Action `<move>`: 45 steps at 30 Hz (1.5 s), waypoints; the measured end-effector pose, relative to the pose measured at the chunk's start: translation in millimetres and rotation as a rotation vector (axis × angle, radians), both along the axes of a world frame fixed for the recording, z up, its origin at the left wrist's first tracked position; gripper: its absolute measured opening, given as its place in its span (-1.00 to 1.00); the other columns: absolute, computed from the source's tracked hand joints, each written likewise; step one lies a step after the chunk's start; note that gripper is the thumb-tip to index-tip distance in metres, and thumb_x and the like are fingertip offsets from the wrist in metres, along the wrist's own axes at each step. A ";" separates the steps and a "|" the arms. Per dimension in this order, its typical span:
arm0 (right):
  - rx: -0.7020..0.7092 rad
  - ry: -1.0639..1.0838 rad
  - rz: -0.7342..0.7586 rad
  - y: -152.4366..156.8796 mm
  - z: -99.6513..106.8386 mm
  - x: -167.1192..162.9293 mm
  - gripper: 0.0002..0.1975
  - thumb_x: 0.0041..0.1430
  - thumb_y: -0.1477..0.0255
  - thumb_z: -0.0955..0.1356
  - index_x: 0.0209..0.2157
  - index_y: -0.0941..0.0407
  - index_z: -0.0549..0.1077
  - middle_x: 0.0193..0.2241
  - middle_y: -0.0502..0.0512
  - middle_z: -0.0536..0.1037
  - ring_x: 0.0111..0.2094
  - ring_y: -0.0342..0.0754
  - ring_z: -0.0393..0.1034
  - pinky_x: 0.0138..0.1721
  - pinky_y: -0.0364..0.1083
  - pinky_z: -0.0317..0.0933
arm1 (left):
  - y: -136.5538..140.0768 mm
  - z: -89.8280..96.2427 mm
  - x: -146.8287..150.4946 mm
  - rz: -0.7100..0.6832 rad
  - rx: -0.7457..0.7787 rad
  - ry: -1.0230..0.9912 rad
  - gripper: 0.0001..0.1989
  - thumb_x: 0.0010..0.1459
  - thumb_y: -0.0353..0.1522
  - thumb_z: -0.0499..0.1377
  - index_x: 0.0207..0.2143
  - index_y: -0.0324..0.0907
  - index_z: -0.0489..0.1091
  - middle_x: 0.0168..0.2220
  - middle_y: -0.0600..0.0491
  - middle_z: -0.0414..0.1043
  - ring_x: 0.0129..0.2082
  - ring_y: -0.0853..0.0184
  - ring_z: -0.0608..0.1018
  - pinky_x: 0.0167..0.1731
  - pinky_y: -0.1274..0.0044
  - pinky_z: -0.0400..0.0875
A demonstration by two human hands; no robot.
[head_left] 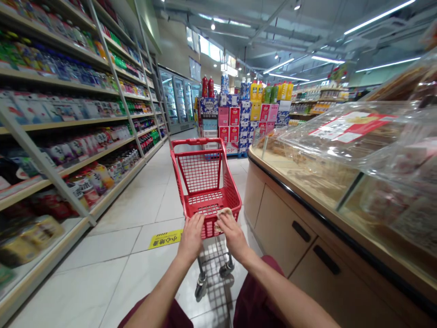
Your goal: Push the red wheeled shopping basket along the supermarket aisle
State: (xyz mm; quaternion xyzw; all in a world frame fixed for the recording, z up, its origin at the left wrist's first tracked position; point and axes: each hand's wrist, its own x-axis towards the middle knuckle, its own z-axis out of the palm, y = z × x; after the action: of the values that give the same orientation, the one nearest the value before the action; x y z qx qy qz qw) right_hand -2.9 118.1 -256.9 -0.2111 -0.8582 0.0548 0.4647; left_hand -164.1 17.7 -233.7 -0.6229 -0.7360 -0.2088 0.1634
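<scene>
Right hand (231, 230) clamped on a pale cloth (225, 212) against the red cart's (233, 193) near rim, left hand's (192, 234) fingers together, hooked over it — far bar (197, 141) untouched, cart on tiled floor (145, 212) just ahead — portion already wiped cannot be told.

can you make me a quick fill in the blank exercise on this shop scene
1. The shopping cart is coloured ____.
2. The person's ____ hand holds a pale cloth at the cart's near edge.
3. The floor sticker has a ____ background.
4. Opposite the counter, stocked shelves stand on the wearer's ____ side.

Missing words: red; right; yellow; left
</scene>
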 end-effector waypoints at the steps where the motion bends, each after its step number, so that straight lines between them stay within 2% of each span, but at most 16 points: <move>1: 0.016 -0.007 0.012 0.0 3.9 -0.7 -0.68 0.12 0.59 0.19 -0.13 0.10 0.41 -0.04 0.13 0.38 0.09 -0.03 0.10 0.07 0.05 0.09 | -0.1 -0.1 -0.6 -0.005 0.000 0.001 -0.44 -0.14 -0.64 -0.11 -0.02 -0.30 0.24 0.01 -0.11 0.29 0.06 0.25 0.27 0.07 0.29 0.13; 5: -0.059 0.085 -0.151 0.0 20.7 -12.3 -0.69 0.13 0.55 0.19 -0.11 0.09 0.40 -0.04 0.16 0.38 0.07 -0.01 0.14 0.03 0.07 0.14 | 0.1 2.1 1.4 -0.013 -0.007 -0.007 -0.45 -0.14 -0.64 -0.11 -0.03 -0.31 0.25 0.00 -0.12 0.30 0.06 0.24 0.28 0.06 0.27 0.13; 10: 0.080 -0.040 0.114 -6.0 19.0 -22.9 -0.70 0.16 0.52 0.19 -0.11 0.06 0.40 -0.06 0.09 0.40 0.07 -0.05 0.14 0.05 0.03 0.12 | -3.6 6.1 1.7 -0.038 -0.027 0.002 -0.47 -0.11 -0.64 -0.11 -0.03 -0.30 0.25 0.02 -0.12 0.28 0.06 0.24 0.28 0.06 0.28 0.14; 11: 0.077 -0.041 0.096 -0.7 18.5 -17.1 -0.71 0.16 0.51 0.19 -0.12 0.06 0.42 -0.07 0.10 0.41 0.07 -0.03 0.15 0.04 0.04 0.13 | -4.8 6.6 0.8 -0.042 -0.027 0.005 -0.45 -0.12 -0.64 -0.11 -0.02 -0.30 0.24 0.02 -0.11 0.28 0.06 0.25 0.27 0.06 0.28 0.14; 16: -0.083 0.087 -0.223 20.3 19.0 4.3 -0.70 0.17 0.51 0.17 -0.14 0.11 0.43 -0.07 0.19 0.40 0.07 0.03 0.14 0.02 0.13 0.13 | -5.2 5.4 1.7 -0.025 -0.020 0.009 -0.45 -0.12 -0.63 -0.10 -0.01 -0.32 0.23 0.02 -0.10 0.29 0.07 0.24 0.27 0.06 0.29 0.14; 21: 0.022 -0.033 0.014 5.0 18.9 -16.0 -0.72 0.14 0.53 0.21 -0.13 0.08 0.42 -0.05 0.09 0.40 0.09 -0.04 0.12 0.09 0.06 0.04 | -3.8 3.6 5.9 0.007 0.007 0.046 -0.46 -0.11 -0.62 -0.10 -0.02 -0.30 0.24 0.01 -0.10 0.29 0.06 0.25 0.28 0.06 0.29 0.14; 22: 0.014 -0.040 0.003 6.9 20.9 -15.5 -0.71 0.14 0.53 0.21 -0.13 0.08 0.42 -0.06 0.10 0.41 0.08 -0.03 0.12 0.08 0.06 0.06 | -4.6 4.0 6.5 0.005 0.010 0.057 -0.45 -0.11 -0.63 -0.11 -0.01 -0.29 0.24 0.02 -0.09 0.29 0.07 0.25 0.27 0.06 0.30 0.14; 25: -0.103 0.022 -0.198 15.6 26.7 -8.3 -0.70 0.15 0.54 0.18 -0.12 0.15 0.42 -0.06 0.21 0.40 0.07 0.04 0.14 0.04 0.12 0.10 | -7.9 6.2 9.2 0.004 0.007 0.091 -0.43 -0.11 -0.62 -0.11 0.02 -0.28 0.21 0.05 -0.07 0.25 0.09 0.25 0.23 0.07 0.31 0.14; 27: -0.134 0.040 -0.212 12.9 26.2 -8.7 -0.69 0.15 0.54 0.17 -0.11 0.15 0.40 -0.03 0.21 0.37 0.08 0.03 0.12 0.05 0.13 0.08 | -9.6 7.6 11.6 0.015 0.002 0.107 -0.45 -0.09 -0.61 -0.11 0.03 -0.30 0.20 0.06 -0.07 0.23 0.10 0.23 0.22 0.07 0.29 0.12; 31: 0.017 -0.026 0.054 -0.7 19.0 -15.5 -0.71 0.15 0.52 0.20 -0.13 0.07 0.41 -0.03 0.09 0.38 0.10 -0.05 0.08 0.10 0.06 0.03 | -12.5 8.6 13.3 0.017 -0.024 0.123 -0.47 -0.04 -0.60 -0.13 0.04 -0.27 0.18 0.09 -0.06 0.19 0.11 0.24 0.21 0.08 0.26 0.07; 33: 0.015 -0.019 -0.003 3.8 19.3 -10.5 -0.71 0.16 0.52 0.18 -0.11 0.09 0.41 -0.05 0.12 0.39 0.10 -0.03 0.09 0.08 0.08 0.05 | -13.9 8.5 13.1 0.025 -0.037 0.127 -0.46 -0.03 -0.60 -0.14 0.05 -0.26 0.15 0.10 -0.03 0.16 0.12 0.25 0.19 0.08 0.25 0.06; 36: -0.103 0.049 -0.233 13.7 21.9 -2.5 -0.68 0.17 0.54 0.15 -0.10 0.15 0.40 -0.03 0.22 0.36 0.10 0.02 0.09 0.06 0.13 0.06 | -14.6 7.3 13.9 0.053 -0.037 0.128 -0.45 -0.02 -0.61 -0.16 0.06 -0.26 0.14 0.11 -0.02 0.14 0.12 0.25 0.18 0.08 0.25 0.05; 38: -0.106 0.048 -0.209 11.5 20.6 -5.5 -0.69 0.17 0.53 0.16 -0.10 0.15 0.40 -0.01 0.21 0.34 0.11 0.01 0.07 0.08 0.13 0.03 | -14.2 5.8 14.5 0.064 -0.029 0.137 -0.46 -0.02 -0.60 -0.15 0.06 -0.27 0.15 0.11 -0.03 0.14 0.12 0.24 0.18 0.08 0.24 0.04; 41: 0.015 -0.011 0.012 4.3 16.2 -13.7 -0.71 0.16 0.52 0.19 -0.11 0.10 0.40 -0.02 0.13 0.36 0.12 -0.04 0.06 0.10 0.08 0.01 | -14.6 3.2 13.4 0.058 -0.021 0.170 -0.46 -0.02 -0.61 -0.15 0.07 -0.27 0.13 0.12 -0.04 0.12 0.12 0.22 0.18 0.08 0.22 0.03; 42: 0.039 -0.014 0.037 4.9 15.9 -13.8 -0.71 0.17 0.52 0.19 -0.11 0.08 0.40 -0.03 0.11 0.38 0.11 -0.05 0.06 0.10 0.08 0.02 | -15.1 2.4 12.8 0.055 -0.021 0.179 -0.45 -0.02 -0.62 -0.16 0.07 -0.26 0.12 0.12 -0.04 0.11 0.13 0.23 0.17 0.08 0.21 0.02; 45: -0.020 0.057 -0.128 13.7 18.9 -8.1 -0.69 0.18 0.52 0.16 -0.09 0.08 0.39 -0.03 0.14 0.37 0.11 -0.02 0.08 0.07 0.12 0.05 | -16.2 0.6 12.5 0.061 -0.015 0.176 -0.41 -0.03 -0.63 -0.18 0.10 -0.23 0.08 0.13 -0.04 0.09 0.14 0.25 0.15 0.09 0.19 -0.01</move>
State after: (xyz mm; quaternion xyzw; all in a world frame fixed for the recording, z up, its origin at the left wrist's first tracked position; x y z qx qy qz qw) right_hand -11.0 131.9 -238.0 -0.2687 -0.8287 0.0396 0.4894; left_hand -151.6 1.5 -233.0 -0.6173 -0.7390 -0.1428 0.2290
